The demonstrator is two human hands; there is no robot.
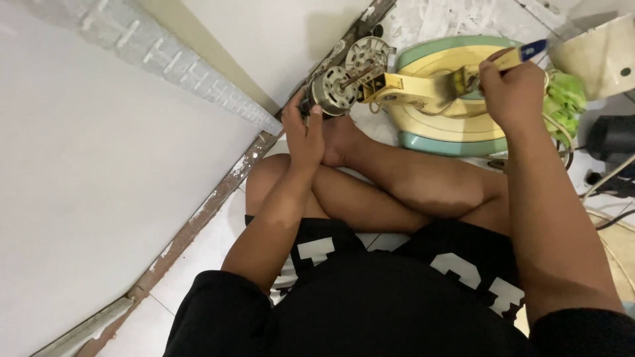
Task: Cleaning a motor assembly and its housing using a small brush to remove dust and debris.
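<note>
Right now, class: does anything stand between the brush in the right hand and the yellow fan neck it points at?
Nothing visible does. The right hand holds the brush, whose bristles already meet the neck. The left hand steadies the motor farther left.

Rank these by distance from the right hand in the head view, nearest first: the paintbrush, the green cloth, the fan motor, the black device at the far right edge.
1. paintbrush: held in the right hand.
2. green cloth: just beside the hand, toward the right edge.
3. black device: at the right edge, lower.
4. fan motor: across by the left hand.
</note>
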